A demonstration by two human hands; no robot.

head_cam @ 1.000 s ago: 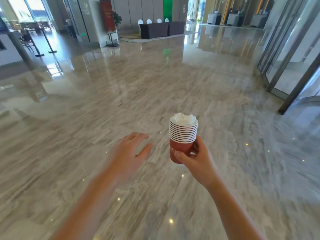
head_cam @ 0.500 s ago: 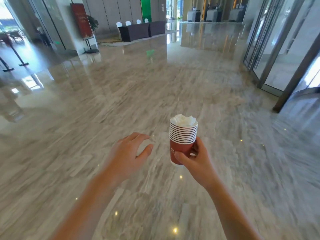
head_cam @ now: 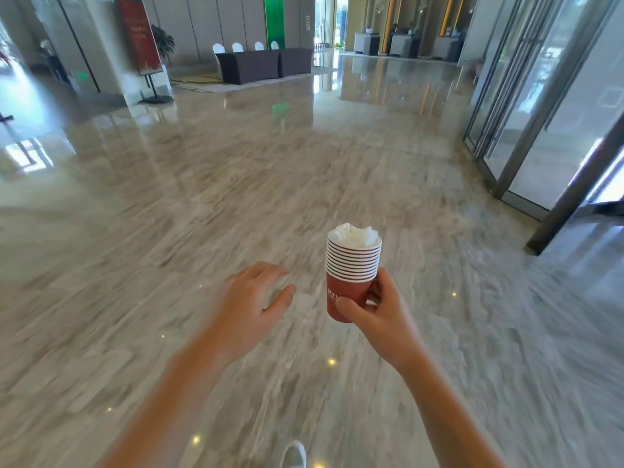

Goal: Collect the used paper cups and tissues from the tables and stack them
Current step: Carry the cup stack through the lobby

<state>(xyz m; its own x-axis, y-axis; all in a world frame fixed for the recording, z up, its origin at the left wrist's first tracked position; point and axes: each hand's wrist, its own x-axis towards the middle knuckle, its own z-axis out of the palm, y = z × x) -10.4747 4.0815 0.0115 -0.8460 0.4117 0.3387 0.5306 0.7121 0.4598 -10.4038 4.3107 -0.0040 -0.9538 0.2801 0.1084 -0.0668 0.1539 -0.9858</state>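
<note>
Right hand [head_cam: 381, 319] grips stacked red cups [head_cam: 351, 275], seemingly tissue-stuffed [head_cam: 354, 235]; left hand [head_cam: 250, 305] spread, empty.

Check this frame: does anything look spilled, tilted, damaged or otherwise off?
Nothing stands out. The right hand holds the stack of red paper cups upright, with crumpled white tissue tucked in the top cup. The left hand is open and empty. No spill shows on the floor.
</note>
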